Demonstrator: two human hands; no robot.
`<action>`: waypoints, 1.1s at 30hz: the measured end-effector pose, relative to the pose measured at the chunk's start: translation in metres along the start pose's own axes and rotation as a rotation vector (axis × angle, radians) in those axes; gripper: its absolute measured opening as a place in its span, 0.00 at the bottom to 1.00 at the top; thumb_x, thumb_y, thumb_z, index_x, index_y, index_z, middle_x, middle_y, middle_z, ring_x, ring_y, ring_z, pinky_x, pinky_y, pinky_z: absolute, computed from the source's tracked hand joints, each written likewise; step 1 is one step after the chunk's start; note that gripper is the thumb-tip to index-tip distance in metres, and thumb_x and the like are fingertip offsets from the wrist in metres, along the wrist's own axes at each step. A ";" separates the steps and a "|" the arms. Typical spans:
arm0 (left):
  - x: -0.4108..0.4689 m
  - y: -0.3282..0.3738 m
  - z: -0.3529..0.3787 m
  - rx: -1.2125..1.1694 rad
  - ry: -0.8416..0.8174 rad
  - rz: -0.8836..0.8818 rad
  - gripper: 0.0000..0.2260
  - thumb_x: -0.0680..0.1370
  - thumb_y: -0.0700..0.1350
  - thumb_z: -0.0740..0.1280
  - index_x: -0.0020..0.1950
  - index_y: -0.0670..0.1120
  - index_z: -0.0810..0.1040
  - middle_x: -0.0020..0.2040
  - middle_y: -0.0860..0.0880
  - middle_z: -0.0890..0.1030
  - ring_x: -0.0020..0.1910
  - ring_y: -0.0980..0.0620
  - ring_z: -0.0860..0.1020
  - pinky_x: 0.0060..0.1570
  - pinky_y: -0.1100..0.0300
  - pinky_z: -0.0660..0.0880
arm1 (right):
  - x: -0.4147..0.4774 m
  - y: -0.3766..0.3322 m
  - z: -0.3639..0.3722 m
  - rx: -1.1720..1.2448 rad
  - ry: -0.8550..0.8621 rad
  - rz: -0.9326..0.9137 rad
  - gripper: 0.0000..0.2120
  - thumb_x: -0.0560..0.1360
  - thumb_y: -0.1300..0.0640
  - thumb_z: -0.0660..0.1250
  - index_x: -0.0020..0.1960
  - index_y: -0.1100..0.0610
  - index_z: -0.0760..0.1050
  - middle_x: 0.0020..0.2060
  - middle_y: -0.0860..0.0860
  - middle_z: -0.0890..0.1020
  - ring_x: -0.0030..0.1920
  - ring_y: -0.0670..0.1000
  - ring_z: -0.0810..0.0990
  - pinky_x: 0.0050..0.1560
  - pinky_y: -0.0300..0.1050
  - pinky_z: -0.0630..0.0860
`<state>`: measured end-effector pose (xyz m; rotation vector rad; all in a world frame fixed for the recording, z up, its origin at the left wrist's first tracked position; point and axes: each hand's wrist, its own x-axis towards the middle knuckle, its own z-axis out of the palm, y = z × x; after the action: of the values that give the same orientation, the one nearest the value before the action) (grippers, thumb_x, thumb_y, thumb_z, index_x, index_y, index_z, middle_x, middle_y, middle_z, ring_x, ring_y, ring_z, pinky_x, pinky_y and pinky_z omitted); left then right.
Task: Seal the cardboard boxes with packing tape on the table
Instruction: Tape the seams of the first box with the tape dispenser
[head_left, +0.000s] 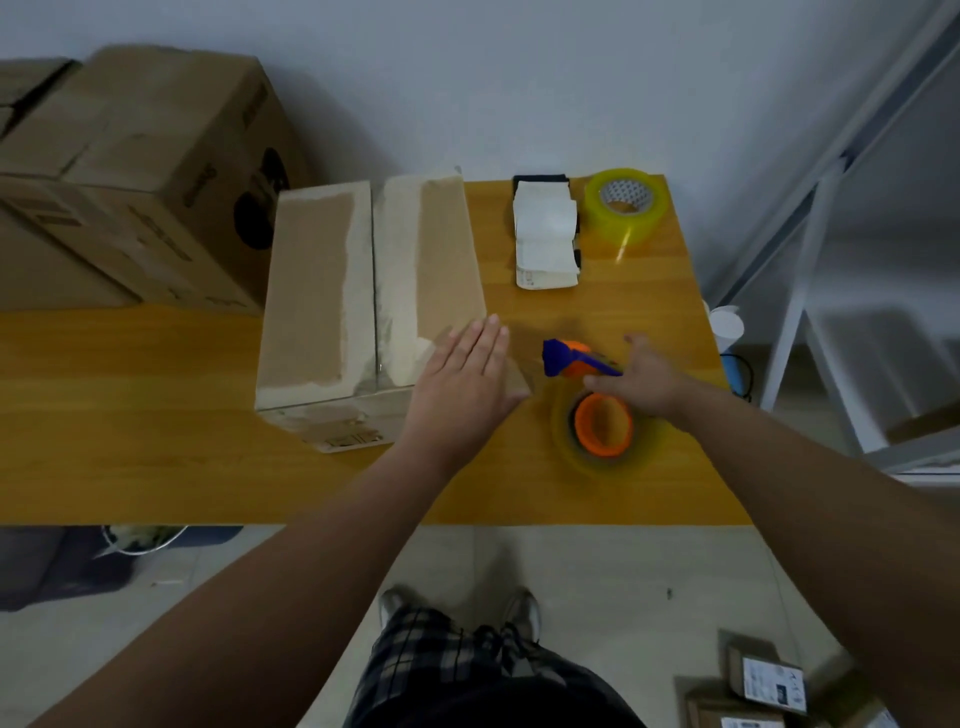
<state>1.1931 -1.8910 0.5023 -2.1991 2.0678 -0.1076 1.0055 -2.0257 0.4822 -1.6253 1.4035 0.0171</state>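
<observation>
1. Under the left fingers: the near right corner of the cardboard box (322, 291), which sits on the table (156, 457). The left hand (467, 374) lies flat, palm down, fingers straight and pressed together on the flap.
2. Just right of those fingertips is the tape dispenser (576, 358), blue and orange. Its clear tape roll (602, 423) on an orange core sits on the side nearer the person.
3. The right hand (644, 379) is over the dispenser's handle end, thumb pointing toward the left hand. It is blurred, so I cannot tell if the fingers wrap the handle or only touch it.
4. Well beyond the right fingertips, at the far table edge, is a yellowish spare roll (623, 202). A pale paper stack (545, 234) lies beside it.
5. Box, judged: stiff card, probably light, flaps may spring up, so a flat press near the centre seam suits. Pale worn strips flank that seam; cannot tell if it is sealed.
6. Dispenser, judged: rigid plastic, take it by the handle, fingers away from the cutter end. The tape is thin and sticky and folds on itself easily.
7. Left of the left hand, past the box: large cartons (145, 171), stacked.
</observation>
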 end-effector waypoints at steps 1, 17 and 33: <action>0.000 0.000 -0.001 -0.005 0.003 -0.002 0.35 0.76 0.63 0.37 0.77 0.42 0.49 0.77 0.45 0.53 0.76 0.49 0.50 0.72 0.53 0.41 | 0.003 0.003 0.005 0.056 -0.013 0.047 0.38 0.73 0.47 0.71 0.73 0.60 0.56 0.64 0.59 0.71 0.53 0.54 0.75 0.47 0.45 0.70; -0.006 0.004 -0.003 -0.069 0.007 -0.019 0.34 0.77 0.62 0.37 0.77 0.42 0.50 0.77 0.45 0.52 0.76 0.50 0.49 0.72 0.55 0.38 | -0.001 -0.011 0.044 0.228 0.318 -0.318 0.11 0.79 0.46 0.60 0.52 0.53 0.74 0.44 0.51 0.78 0.45 0.51 0.77 0.43 0.40 0.74; -0.036 -0.037 0.000 -0.015 -0.022 -0.029 0.27 0.83 0.51 0.50 0.77 0.44 0.41 0.78 0.46 0.45 0.76 0.51 0.44 0.69 0.55 0.34 | -0.034 -0.046 0.059 0.792 0.111 -0.028 0.19 0.74 0.59 0.71 0.62 0.55 0.68 0.42 0.55 0.77 0.34 0.50 0.76 0.34 0.42 0.74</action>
<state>1.2276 -1.8531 0.5086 -2.2286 2.0328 -0.0710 1.0605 -1.9673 0.4979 -0.9876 1.2389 -0.5816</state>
